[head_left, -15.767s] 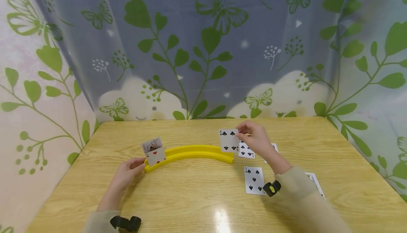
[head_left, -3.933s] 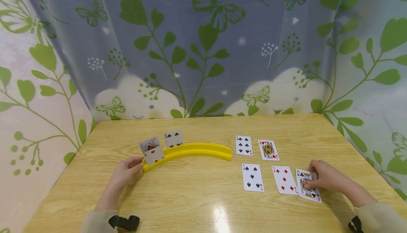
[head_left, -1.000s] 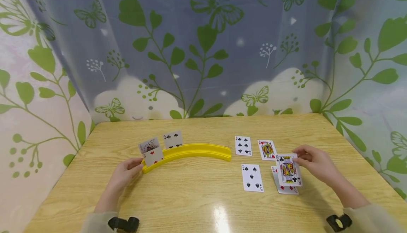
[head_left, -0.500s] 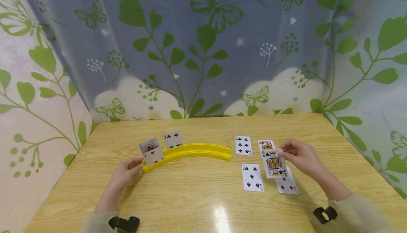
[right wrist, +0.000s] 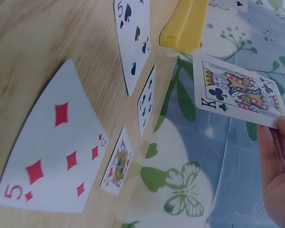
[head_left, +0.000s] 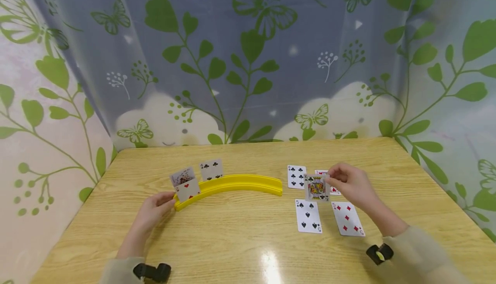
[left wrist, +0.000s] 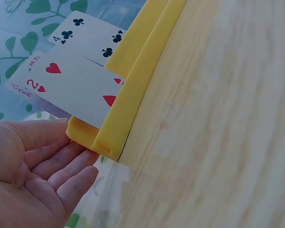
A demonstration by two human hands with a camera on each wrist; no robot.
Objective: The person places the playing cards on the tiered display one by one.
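Note:
My right hand (head_left: 350, 185) pinches the king of clubs (head_left: 317, 188) by its right edge. The card is held up face-on, overlapping the six of clubs (head_left: 296, 176) and jack of hearts (head_left: 335, 190) in the head view. At the left, my left hand (head_left: 153, 213) holds the end of a curved yellow card holder (head_left: 240, 181), thumb and fingers at its tip in the left wrist view. In its slots stand the two of hearts (left wrist: 61, 85), a joker (head_left: 183, 176) behind it, and the four of clubs (head_left: 211, 170) farther along.
Flat on the wooden table (head_left: 232, 241) lie the five of spades (head_left: 308, 216) and, to its right, the five of diamonds (head_left: 348, 219). Behind the table hangs a leaf-patterned curtain (head_left: 252, 81).
My right hand picked up the king of clubs from the far right and carried it left and away from me. Earlier, the four of clubs went into the holder. The left hand stays put.

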